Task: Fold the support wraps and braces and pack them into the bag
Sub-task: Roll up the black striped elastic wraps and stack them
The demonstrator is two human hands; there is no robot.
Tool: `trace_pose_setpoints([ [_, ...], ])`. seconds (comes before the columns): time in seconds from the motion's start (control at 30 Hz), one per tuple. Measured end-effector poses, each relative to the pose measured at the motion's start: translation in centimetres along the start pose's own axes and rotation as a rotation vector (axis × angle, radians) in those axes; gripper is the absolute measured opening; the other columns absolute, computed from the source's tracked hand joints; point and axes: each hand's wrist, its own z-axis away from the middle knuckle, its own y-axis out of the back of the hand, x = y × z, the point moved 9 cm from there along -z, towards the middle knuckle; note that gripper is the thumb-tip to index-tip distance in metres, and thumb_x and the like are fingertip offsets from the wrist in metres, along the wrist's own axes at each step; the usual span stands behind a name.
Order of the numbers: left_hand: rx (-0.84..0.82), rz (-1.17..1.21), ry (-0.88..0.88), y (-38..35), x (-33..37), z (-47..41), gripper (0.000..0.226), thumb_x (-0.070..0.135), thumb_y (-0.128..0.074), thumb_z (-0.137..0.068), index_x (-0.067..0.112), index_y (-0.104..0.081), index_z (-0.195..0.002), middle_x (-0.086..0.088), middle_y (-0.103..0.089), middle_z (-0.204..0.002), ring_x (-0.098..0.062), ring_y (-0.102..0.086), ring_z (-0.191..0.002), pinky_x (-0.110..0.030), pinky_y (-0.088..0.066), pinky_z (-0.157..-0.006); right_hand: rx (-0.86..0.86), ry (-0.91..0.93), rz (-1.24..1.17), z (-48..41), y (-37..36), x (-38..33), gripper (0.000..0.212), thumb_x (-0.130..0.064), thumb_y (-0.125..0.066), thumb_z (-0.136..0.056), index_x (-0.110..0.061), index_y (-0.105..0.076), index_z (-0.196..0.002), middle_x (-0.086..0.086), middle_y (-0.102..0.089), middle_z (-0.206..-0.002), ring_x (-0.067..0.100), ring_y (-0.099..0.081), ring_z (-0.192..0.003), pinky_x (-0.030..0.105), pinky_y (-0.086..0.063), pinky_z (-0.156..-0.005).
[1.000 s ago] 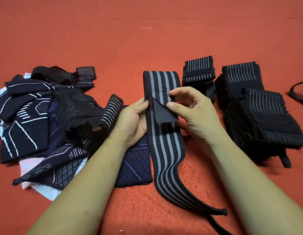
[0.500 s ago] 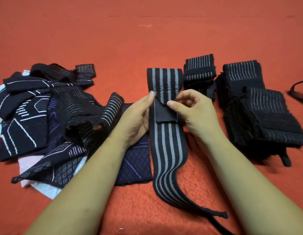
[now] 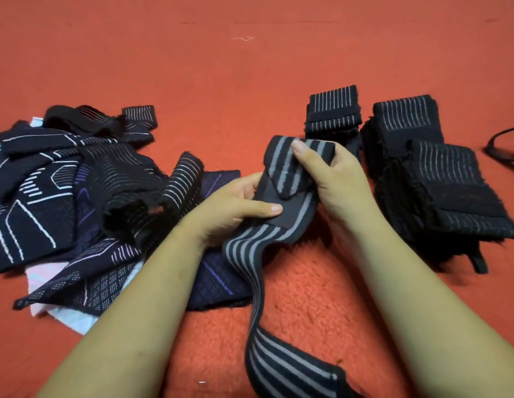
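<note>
both hands grip the striped wrap, its top end folded over.

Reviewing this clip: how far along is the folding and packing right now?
Done: folded wraps sit stacked on the right. In hand: the left hand and right hand grip the grey-striped wrap, its top end folded over, the long tail trailing loose. Left: the tangled pile on the left is unfolded, and nothing looks packed; no bag plainly shows.
</note>
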Motion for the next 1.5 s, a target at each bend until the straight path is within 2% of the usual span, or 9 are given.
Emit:
trace_pose_setpoints([
  [0.13,-0.029,0.024,0.092,-0.8,-0.3,0.5,0.049,0.001,-0.063,-0.08,0.004,-0.054,-0.129,-0.012,-0.07,-0.112,-0.02,-0.071,-0.092,-0.029,-0.057,-0.076,0.053,0.064,-0.034,0.1,1.1,-0.8,0.019,-0.018,-0.079,-0.083,-0.013,-0.069,-0.099,0.011,-0.075,-0.098,0.03,-0.072,-0.095,0.052,-0.057,-0.089],
  [0.33,-0.48,0.441,0.403,-6.1,-1.1,4.5,0.057,0.008,-0.08,-0.078,-0.015,-0.057,-0.124,-0.034,-0.066,-0.111,-0.042,-0.071,-0.095,-0.051,-0.058,-0.085,0.135,0.205,-0.052,0.1,2.6,-3.3,0.015,-0.021,-0.077,-0.085,-0.022,-0.063,-0.091,0.0,-0.067,-0.087,0.012,-0.066,-0.083,0.033,-0.056,-0.078],
  [0.47,-0.298,0.273,0.414,-3.1,-1.6,4.8,0.107,0.021,-0.095,-0.048,-0.016,-0.045,-0.136,-0.04,-0.049,-0.132,-0.041,-0.071,-0.085,-0.058,-0.056,-0.079,0.132,0.249,-0.003,0.2,2.5,-3.8,0.015,-0.021,-0.074,-0.088,-0.021,-0.059,-0.091,-0.004,-0.063,-0.085,0.008,-0.063,-0.08,0.028,-0.053,-0.075],
  [0.63,-0.212,-0.154,0.462,-3.5,-3.1,3.3,0.025,-0.001,-0.066,-0.083,0.007,-0.069,-0.106,-0.011,-0.074,-0.103,-0.027,-0.071,-0.094,-0.044,-0.06,-0.075,0.128,0.318,0.124,0.1,2.4,-3.8,0.016,-0.025,-0.07,-0.087,-0.025,-0.056,-0.096,0.0,-0.06,-0.091,0.011,-0.059,-0.086,0.04,-0.053,-0.087],
  [0.83,0.148,0.075,0.267,-0.7,-1.8,0.9,0.029,-0.016,-0.043,-0.087,-0.004,-0.061,-0.107,-0.02,-0.068,-0.099,-0.024,-0.072,-0.082,-0.034,-0.062,-0.077,0.072,0.355,0.087,0.3,1.6,-4.1,0.014,-0.014,-0.067,-0.09,-0.018,-0.057,-0.099,-0.005,-0.059,-0.088,0.008,-0.056,-0.083,0.032,-0.049,-0.082],
  [1.07,0.387,0.383,0.16,1.0,-1.2,0.2,0.033,0.018,-0.048,-0.101,-0.006,-0.06,-0.121,-0.022,-0.07,-0.1,-0.029,-0.071,-0.085,-0.038,-0.062,-0.079,-0.012,0.353,0.016,0.6,0.5,-4.1,0.02,-0.003,-0.069,-0.088,-0.021,-0.062,-0.093,-0.01,-0.06,-0.081,0.011,-0.053,-0.075,0.029,-0.046,-0.069],
  [1.27,0.431,0.553,0.036,2.7,-0.1,0.0,0.049,0.031,-0.036,-0.104,-0.005,-0.062,-0.126,-0.025,-0.066,-0.122,-0.037,-0.064,-0.114,-0.046,-0.05,-0.104,-0.222,0.267,0.226,0.5,-2.2,-1.7,0.034,0.005,-0.07,-0.08,-0.026,-0.073,-0.092,-0.023,-0.07,-0.097,0.005,-0.053,-0.127,0.024,-0.04,-0.108],
  [1.43,0.377,0.515,-0.02,2.5,0.5,-0.1,0.065,0.048,-0.035,-0.104,-0.008,-0.054,-0.133,-0.029,-0.063,-0.126,-0.043,-0.063,-0.115,-0.049,-0.053,-0.099,-0.328,0.182,0.415,1.1,-3.6,0.3,0.037,0.012,-0.061,-0.079,-0.015,-0.075,-0.099,-0.024,-0.066,-0.077,-0.008,-0.06,-0.069,0.008,-0.04,-0.065],
  [1.5,0.39,0.436,-0.043,2.5,0.6,0.0,0.043,0.026,-0.046,-0.104,-0.008,-0.057,-0.128,-0.024,-0.068,-0.115,-0.037,-0.07,-0.101,-0.044,-0.059,-0.088,-0.353,0.196,0.457,1.5,-4.0,0.1,0.038,0.005,-0.059,-0.079,-0.021,-0.071,-0.104,-0.021,-0.065,-0.085,-0.008,-0.06,-0.077,0.01,-0.042,-0.071],
])
